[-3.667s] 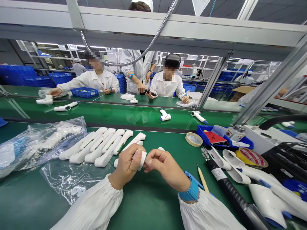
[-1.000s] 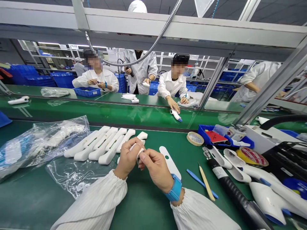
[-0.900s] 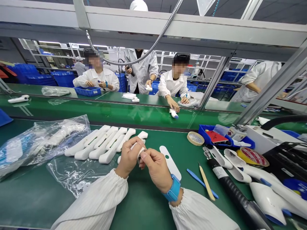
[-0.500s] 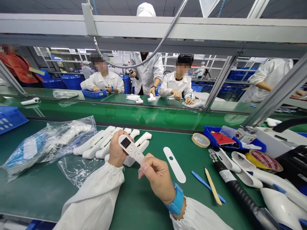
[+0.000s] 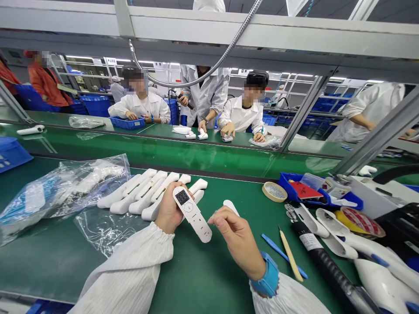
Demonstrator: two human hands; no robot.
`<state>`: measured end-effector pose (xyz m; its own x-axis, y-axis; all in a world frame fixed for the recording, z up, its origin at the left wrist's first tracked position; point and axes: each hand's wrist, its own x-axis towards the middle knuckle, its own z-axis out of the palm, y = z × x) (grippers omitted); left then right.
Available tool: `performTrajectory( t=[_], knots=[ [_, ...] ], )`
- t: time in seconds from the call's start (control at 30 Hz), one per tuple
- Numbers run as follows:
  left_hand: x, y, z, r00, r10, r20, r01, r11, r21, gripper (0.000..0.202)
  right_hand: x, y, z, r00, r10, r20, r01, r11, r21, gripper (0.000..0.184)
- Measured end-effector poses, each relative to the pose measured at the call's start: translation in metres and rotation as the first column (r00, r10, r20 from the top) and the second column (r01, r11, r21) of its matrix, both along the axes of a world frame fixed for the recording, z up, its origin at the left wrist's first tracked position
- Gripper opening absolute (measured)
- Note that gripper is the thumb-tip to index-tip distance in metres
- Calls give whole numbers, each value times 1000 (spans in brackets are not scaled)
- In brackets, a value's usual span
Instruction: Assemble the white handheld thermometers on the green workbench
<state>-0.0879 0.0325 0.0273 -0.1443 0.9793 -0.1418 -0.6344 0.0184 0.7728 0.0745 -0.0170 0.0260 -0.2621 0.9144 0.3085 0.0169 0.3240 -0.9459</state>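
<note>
My left hand [image 5: 168, 208] is closed around a white handheld device [image 5: 193, 214] with a dark display and a round button mark, its flat front facing up. Just right of the device's lower end is my right hand [image 5: 237, 237], apart from it, with thumb and fingers drawn together. Anything between those fingertips is too small to make out. Behind the right hand lies a white cover strip [image 5: 231, 206], mostly hidden. Several white device housings [image 5: 144, 192] lie in a row beyond my left hand.
Clear plastic bags [image 5: 68, 187] lie at left. To the right are a tape roll [image 5: 274, 192], a blue pry stick [image 5: 283, 249], a cream stick [image 5: 290, 255], a black-handled tool [image 5: 327, 266] and a blue parts bin [image 5: 321, 192]. Co-workers [image 5: 140, 102] sit across the green line.
My right hand has come off the device's lower end and moved right, over the white cover strip. The device, still in my left hand, has shifted slightly right and its lower end now shows.
</note>
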Motion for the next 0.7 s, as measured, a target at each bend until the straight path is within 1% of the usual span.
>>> performTrajectory(
  t=[0.1, 0.23, 0.37, 0.5, 0.7],
  knots=[
    [3, -1, 0, 999, -26, 34, 27, 999, -28, 24, 4, 0, 0, 1000, -2, 17, 2, 1000, -1, 16],
    [5, -3, 2, 996, -61, 62, 65, 996, -60, 24, 6, -1, 1, 1000, 1, 5, -1, 998, -57, 13],
    [6, -4, 4, 995, -69, 74, 74, 994, -75, 23, 6, -1, -3, 1000, -9, -22, 7, 994, -107, 10],
    [7, -4, 4, 994, -85, 74, 91, 993, -81, 24, 8, 0, -6, 999, -10, -33, 5, 991, -132, 12],
    [12, -8, 4, 990, -132, 51, 137, 985, -108, 21, 16, 1, -5, 1000, -31, -2, 31, 992, -122, 15]
  ],
)
